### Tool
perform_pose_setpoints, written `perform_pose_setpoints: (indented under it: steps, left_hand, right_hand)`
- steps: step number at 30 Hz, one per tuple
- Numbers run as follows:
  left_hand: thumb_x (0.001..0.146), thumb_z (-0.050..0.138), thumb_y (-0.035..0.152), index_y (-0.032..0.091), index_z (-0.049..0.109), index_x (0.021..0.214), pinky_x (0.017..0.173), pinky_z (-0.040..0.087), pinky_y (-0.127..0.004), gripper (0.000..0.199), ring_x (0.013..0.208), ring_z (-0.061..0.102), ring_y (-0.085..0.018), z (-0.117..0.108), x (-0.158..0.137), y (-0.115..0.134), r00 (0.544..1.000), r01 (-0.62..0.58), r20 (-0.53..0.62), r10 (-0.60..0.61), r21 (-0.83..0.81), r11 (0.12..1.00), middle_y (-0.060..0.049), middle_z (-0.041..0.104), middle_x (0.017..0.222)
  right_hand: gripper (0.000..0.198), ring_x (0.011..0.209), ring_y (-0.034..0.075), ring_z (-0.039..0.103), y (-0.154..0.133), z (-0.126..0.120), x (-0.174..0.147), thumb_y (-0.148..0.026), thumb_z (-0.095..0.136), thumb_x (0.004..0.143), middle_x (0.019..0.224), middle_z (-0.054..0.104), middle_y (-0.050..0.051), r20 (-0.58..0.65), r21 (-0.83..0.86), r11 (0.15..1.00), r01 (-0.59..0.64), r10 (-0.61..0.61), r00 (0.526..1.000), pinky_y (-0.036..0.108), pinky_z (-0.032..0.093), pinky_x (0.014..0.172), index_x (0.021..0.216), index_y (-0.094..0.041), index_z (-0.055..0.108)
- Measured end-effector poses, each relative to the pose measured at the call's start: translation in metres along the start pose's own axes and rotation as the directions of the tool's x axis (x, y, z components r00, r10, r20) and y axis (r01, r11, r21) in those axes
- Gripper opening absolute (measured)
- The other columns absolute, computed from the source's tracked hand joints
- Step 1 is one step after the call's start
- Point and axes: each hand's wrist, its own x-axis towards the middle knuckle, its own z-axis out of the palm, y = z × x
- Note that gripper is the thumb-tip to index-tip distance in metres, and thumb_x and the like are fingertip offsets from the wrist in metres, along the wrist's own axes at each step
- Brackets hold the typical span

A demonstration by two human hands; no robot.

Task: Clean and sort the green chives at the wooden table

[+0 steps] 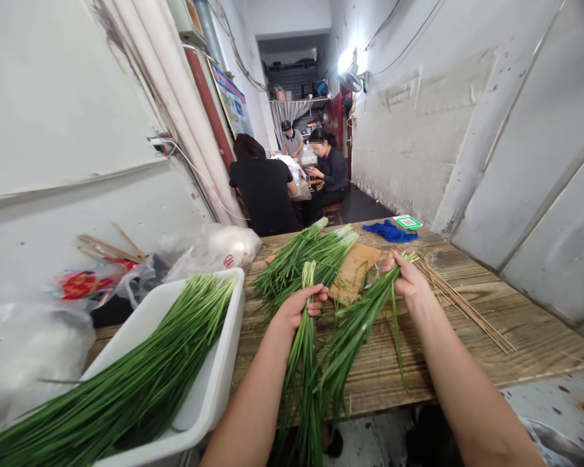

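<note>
My left hand (302, 305) is closed around a small bunch of garlic chives (302, 353), pale stem ends up, leaves hanging past the table's front edge. A second bunch of chives (357, 324) is gripped by its stem ends in my right hand (405, 274), its leaves slanting down to the left. Behind my left hand, more chives (296, 256) lie in a heap on the wooden table (394, 363). A tan board (355, 272) lies between the hands, partly covered by leaves.
A white plastic tub (224, 363) full of long chives stands at the left. Plastic bags (224, 250) lie behind it. Thin wooden sticks (467, 311) lie to the right; a blue cloth (390, 231) and a green QR card (407, 222) lie at the far edge. Several people (263, 188) sit beyond.
</note>
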Motion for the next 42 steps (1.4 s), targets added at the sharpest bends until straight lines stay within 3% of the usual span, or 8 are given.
perform_pose_setpoints:
  steps: [4, 7, 10, 16, 19, 24, 35, 42]
  left_hand:
    - [0.076, 0.069, 0.023, 0.009, 0.062, 0.082, 0.034, 0.022, -0.011, 0.018, 0.037, 0.032, 0.002, 0.008, -0.002, -0.008, 0.994, -0.003, 0.112, -0.004, 0.068, 0.998, 0.0, 0.056, 0.065]
    - [0.072, 0.074, 0.027, 0.009, 0.064, 0.087, 0.036, 0.024, -0.012, 0.025, 0.039, 0.037, 0.001, 0.018, -0.003, -0.017, 0.989, -0.022, 0.15, -0.002, 0.16, 0.987, -0.001, 0.057, 0.067]
    - [0.068, 0.077, 0.03, 0.008, 0.065, 0.088, 0.037, 0.027, -0.013, 0.032, 0.041, 0.042, -0.001, 0.025, -0.002, -0.025, 0.991, -0.02, 0.137, -0.012, 0.232, 0.973, -0.003, 0.058, 0.067]
    - [0.068, 0.076, 0.026, 0.007, 0.066, 0.09, 0.037, 0.032, -0.014, 0.031, 0.045, 0.049, -0.005, 0.028, -0.001, -0.026, 0.996, 0.014, 0.082, -0.035, 0.242, 0.97, -0.004, 0.06, 0.068]
    - [0.075, 0.071, 0.024, 0.008, 0.066, 0.098, 0.04, 0.039, -0.015, 0.028, 0.047, 0.053, -0.006, 0.028, -0.001, -0.022, 0.998, 0.02, 0.048, -0.029, 0.179, 0.984, -0.003, 0.061, 0.07]
    - [0.08, 0.065, 0.016, 0.006, 0.064, 0.089, 0.049, 0.049, -0.018, 0.013, 0.052, 0.059, -0.008, 0.03, -0.002, -0.02, 0.994, 0.002, -0.11, 0.011, 0.111, 0.994, -0.005, 0.063, 0.07]
    - [0.079, 0.065, 0.011, 0.005, 0.063, 0.08, 0.047, 0.048, -0.018, 0.006, 0.049, 0.058, -0.008, 0.032, 0.0, -0.023, 0.988, -0.046, -0.135, 0.069, 0.16, 0.986, -0.004, 0.062, 0.063]
    - [0.075, 0.07, 0.015, 0.006, 0.064, 0.08, 0.045, 0.046, -0.017, 0.012, 0.046, 0.055, -0.007, 0.028, 0.001, -0.023, 0.992, -0.03, -0.117, 0.047, 0.139, 0.99, -0.002, 0.06, 0.061]
  right_hand:
    - [0.02, 0.033, 0.001, 0.028, 0.01, 0.014, -0.008, -0.02, 0.067, 0.08, 0.045, 0.033, -0.011, 0.115, 0.062, 0.984, -0.167, 0.159, 0.981, 0.01, 0.027, 0.032, 0.07, -0.017, 0.05]
    - [0.019, 0.032, 0.0, 0.025, 0.037, 0.031, -0.012, -0.018, 0.072, 0.075, 0.045, 0.034, -0.012, 0.137, -0.047, 0.941, -0.335, 0.338, 0.931, 0.009, 0.023, 0.031, 0.072, -0.014, 0.053]
    - [0.026, 0.033, 0.0, 0.028, 0.065, 0.043, -0.015, -0.021, 0.076, 0.071, 0.044, 0.039, -0.01, 0.12, -0.208, 0.906, -0.369, 0.398, 0.909, 0.01, 0.025, 0.031, 0.068, -0.014, 0.052]
    - [0.043, 0.033, 0.002, 0.032, 0.078, 0.043, -0.017, -0.037, 0.082, 0.063, 0.036, 0.035, -0.01, 0.128, -0.374, 0.885, -0.276, 0.344, 0.93, 0.012, 0.027, 0.032, 0.056, -0.016, 0.045]
    - [0.038, 0.034, 0.0, 0.031, 0.07, 0.042, -0.016, -0.032, 0.083, 0.061, 0.041, 0.042, -0.008, 0.05, -0.35, 0.899, -0.264, 0.299, 0.953, 0.012, 0.025, 0.031, 0.058, -0.014, 0.049]
    - [0.028, 0.034, -0.002, 0.029, 0.061, 0.043, -0.014, -0.021, 0.081, 0.063, 0.055, 0.054, -0.005, -0.022, -0.251, 0.937, -0.241, 0.243, 0.97, 0.011, 0.025, 0.03, 0.064, -0.012, 0.055]
    - [0.037, 0.034, -0.001, 0.028, 0.071, 0.048, -0.017, -0.022, 0.086, 0.055, 0.043, 0.042, -0.01, 0.014, -0.311, 0.924, -0.223, 0.239, 0.971, 0.012, 0.024, 0.03, 0.061, -0.014, 0.051]
    - [0.032, 0.035, -0.002, 0.029, 0.06, 0.035, -0.006, -0.019, 0.084, 0.059, 0.054, 0.053, -0.005, -0.075, -0.204, 0.97, -0.135, 0.122, 0.99, 0.01, 0.026, 0.029, 0.063, -0.013, 0.053]
